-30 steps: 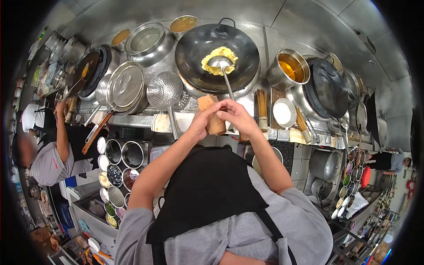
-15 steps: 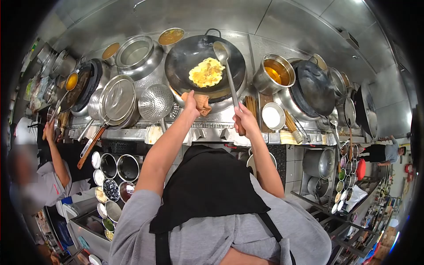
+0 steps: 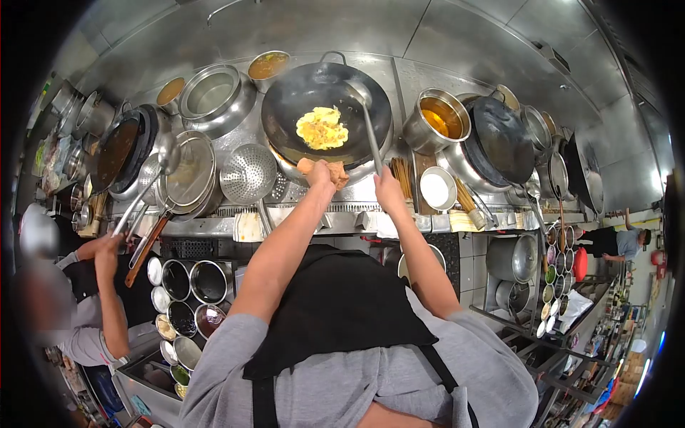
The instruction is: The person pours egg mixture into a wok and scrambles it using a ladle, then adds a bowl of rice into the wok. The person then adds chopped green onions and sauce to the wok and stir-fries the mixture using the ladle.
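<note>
Steadying the black wok (image 3: pixel 292 100), biggest item, your left hand (image 3: pixel 322 175) sits at its near rim; the wok opens out just beyond that grip. Right of your right hand (image 3: pixel 387 188), past the bamboo brush (image 3: pixel 401 173), stands a steel pot (image 3: pixel 421 134) with amber liquid. Left of your left hand, just apart: perforated skimmer (image 3: pixel 248 173). Your right hand is closed round the handle of the ladle (image 3: pixel 374 140); its bowl is ahead of that grip, inside the wok, apart from the egg. Egg (image 3: pixel 322 128), yellow with browned patches, lies in the wok straight beyond your left hand, ahead and left of your right; neither hand touches it. White bowl (image 3: pixel 437 188) is right of your right hand, past the brush. Brown cloth (image 3: pixel 338 175), bunched, is pinched in your left hand against the rim; the underside fingers are hidden.
</note>
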The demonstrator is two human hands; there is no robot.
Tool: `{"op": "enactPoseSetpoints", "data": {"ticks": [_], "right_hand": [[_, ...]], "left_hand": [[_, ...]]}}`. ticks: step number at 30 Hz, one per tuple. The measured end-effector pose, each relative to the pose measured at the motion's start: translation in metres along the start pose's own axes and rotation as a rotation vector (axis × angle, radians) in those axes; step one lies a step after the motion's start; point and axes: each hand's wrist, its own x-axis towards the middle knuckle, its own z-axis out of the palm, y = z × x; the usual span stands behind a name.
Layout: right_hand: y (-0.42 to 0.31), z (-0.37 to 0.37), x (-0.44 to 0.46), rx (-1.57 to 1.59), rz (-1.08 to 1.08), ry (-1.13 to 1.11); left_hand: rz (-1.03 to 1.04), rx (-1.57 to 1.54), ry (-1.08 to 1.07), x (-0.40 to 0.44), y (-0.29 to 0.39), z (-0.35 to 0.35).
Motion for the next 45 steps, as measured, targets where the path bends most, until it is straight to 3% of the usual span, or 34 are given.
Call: {"op": "enactPoseSetpoints", "data": {"ticks": [2,5,6,10,13,16,17,20,22,25,26,28,30,32,36,37,38,40,43,45], "right_hand": [[0.013,0.033,0.024,-0.015,-0.063,0.026],[-0.010,0.036,0.009,0.047,0.055,-0.216],[-0.011,0.033,-0.003,0.006,-0.042,-0.214],[-0.040,-0.029,-0.066,-0.144,-0.007,-0.241],[-0.041,-0.080,-0.095,0.001,-0.040,-0.325],[-0.051,-0.104,-0.081,0.089,0.251,-0.611],[-0.024,-0.082,-0.068,0.010,0.092,-0.511],[-0.010,-0.055,-0.050,-0.163,-0.112,-0.315],[-0.069,-0.113,-0.074,-0.339,-0.004,-0.339],[-0.032,-0.150,-0.086,-0.199,-0.069,-0.369],[-0.018,-0.150,-0.084,-0.177,-0.028,-0.418],[0.031,-0.118,-0.066,-0.229,-0.096,-0.323],[0.036,-0.102,-0.045,0.116,0.110,-0.375],[0.024,-0.070,-0.035,0.523,0.286,-0.290],[0.006,0.008,-0.030,0.428,0.241,0.035],[0.012,0.026,-0.030,0.458,0.215,0.049],[0.005,0.021,-0.040,0.586,0.245,-0.056],[0.024,0.022,-0.037,0.917,0.373,-0.347],[0.007,-0.041,-0.049,0.798,0.297,-0.383],[0.002,-0.033,-0.037,0.556,0.199,-0.204]], "left_hand": [[0.025,-0.008,-0.002,-0.015,0.004,0.001],[0.027,0.000,-0.057,-0.015,0.001,0.000],[0.023,0.001,-0.082,-0.016,0.002,0.000],[0.038,-0.013,-0.085,-0.024,0.007,-0.004],[-0.002,-0.021,-0.160,-0.031,0.010,-0.006],[0.057,-0.017,-0.097,-0.022,0.006,-0.004],[0.085,-0.006,-0.060,-0.016,0.002,-0.004],[0.063,0.018,-0.144,0.003,-0.002,-0.009],[0.015,0.028,-0.258,0.022,-0.005,-0.015],[0.053,0.084,-0.291,0.037,-0.009,-0.018],[0.126,0.081,-0.223,0.021,-0.007,-0.014],[0.054,0.129,-0.287,0.062,-0.011,-0.020],[0.035,0.122,-0.411,0.089,-0.014,-0.028],[-0.009,0.145,-0.433,0.105,-0.011,-0.035],[0.023,0.283,-0.322,0.070,-0.002,-0.027],[0.007,0.282,-0.403,0.082,-0.003,-0.032],[-0.003,0.274,-0.479,0.096,0.000,-0.034],[-0.011,0.320,-0.369,0.072,0.004,-0.029],[-0.011,0.320,-0.299,0.071,-0.003,-0.023],[0.035,0.307,-0.285,0.062,0.003,-0.025]]}}
